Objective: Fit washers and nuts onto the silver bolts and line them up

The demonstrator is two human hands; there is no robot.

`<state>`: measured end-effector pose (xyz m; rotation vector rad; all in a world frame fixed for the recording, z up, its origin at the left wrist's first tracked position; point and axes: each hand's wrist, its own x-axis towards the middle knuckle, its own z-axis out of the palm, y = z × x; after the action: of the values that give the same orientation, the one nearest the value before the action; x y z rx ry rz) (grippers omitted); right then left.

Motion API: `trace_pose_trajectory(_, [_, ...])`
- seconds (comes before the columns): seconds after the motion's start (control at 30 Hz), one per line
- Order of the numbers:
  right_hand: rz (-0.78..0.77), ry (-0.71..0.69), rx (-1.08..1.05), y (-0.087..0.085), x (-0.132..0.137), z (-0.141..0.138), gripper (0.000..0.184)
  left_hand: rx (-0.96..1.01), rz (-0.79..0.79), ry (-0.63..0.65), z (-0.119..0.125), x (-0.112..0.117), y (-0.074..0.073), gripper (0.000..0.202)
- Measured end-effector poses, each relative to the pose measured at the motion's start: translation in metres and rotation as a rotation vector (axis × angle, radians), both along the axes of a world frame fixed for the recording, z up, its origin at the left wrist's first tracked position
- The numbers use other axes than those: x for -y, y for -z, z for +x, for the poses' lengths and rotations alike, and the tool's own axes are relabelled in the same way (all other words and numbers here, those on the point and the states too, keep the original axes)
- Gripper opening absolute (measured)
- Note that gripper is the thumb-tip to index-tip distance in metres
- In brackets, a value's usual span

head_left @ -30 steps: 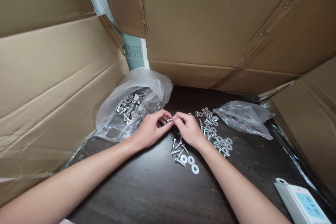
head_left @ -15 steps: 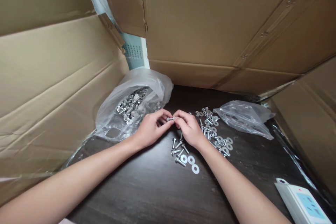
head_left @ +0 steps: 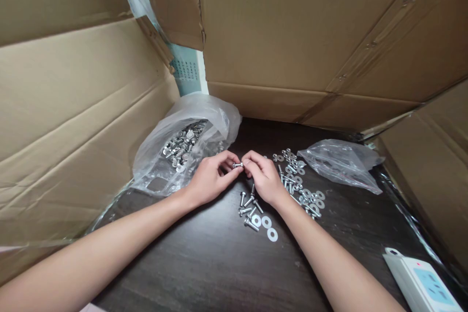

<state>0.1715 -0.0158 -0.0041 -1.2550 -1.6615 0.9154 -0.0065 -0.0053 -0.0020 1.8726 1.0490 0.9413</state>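
Observation:
Between my two hands is a small silver bolt [head_left: 237,165], lying roughly sideways above the dark table [head_left: 204,253]. My left hand [head_left: 214,175] pinches it from the left with thumb and fingers. From the right, my right hand [head_left: 262,175] is closed with its fingertips at the bolt's other end; whether a nut sits there is too small to tell. Just below the hands lies a group of loose bolts [head_left: 251,201], with flat washers [head_left: 272,234] at its near side. Beyond my right wrist spreads a larger pile of bolts, nuts and washers [head_left: 292,180].
At the back left stands an open plastic bag [head_left: 219,107] holding many metal bolts [head_left: 183,144]. A flattened clear bag [head_left: 340,161] lies at the right. A white power strip [head_left: 420,278] occupies the near right corner. Cardboard walls [head_left: 292,34] surround the table.
Both hands stay almost in place around the bolt, with only slight finger movement at its right end. The loose parts have not moved.

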Motion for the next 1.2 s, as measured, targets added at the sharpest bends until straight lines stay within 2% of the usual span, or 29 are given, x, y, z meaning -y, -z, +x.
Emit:
trace_pose_trajectory(0.07, [-0.016, -0.025, -0.016, -0.0005, -0.0003, 0.0007, 0.018, 0.0, 0.003, 0.001, 0.0003, 0.0004, -0.0002, 0.012])
trace_pose_trajectory(0.17, [-0.031, -0.037, 0.001, 0.0004, -0.0013, 0.0014, 0.017, 0.002, 0.006, 0.007, 0.0005, 0.0013, 0.0005, 0.012])
trace_pose_trajectory(0.43, [-0.004, -0.047, 0.063, 0.0023, -0.0015, 0.0002, 0.034, 0.009, -0.001, 0.006, -0.0005, 0.0007, 0.0023, 0.013])
trace_pose_trajectory(0.67, [-0.009, -0.02, 0.092, 0.0018, -0.0011, -0.0008, 0.041, -0.007, -0.002, -0.002, -0.0004, 0.0005, 0.0013, 0.012])
trace_pose_trajectory(0.93, [-0.025, -0.045, 0.017, -0.0018, -0.0014, 0.0013, 0.017, -0.014, -0.004, 0.005, 0.0003, -0.0002, -0.0005, 0.014])
trace_pose_trajectory(1.2, [-0.011, -0.024, 0.071, 0.0009, -0.0009, -0.0014, 0.036, -0.025, 0.016, 0.004, -0.0003, -0.0008, 0.0013, 0.014])
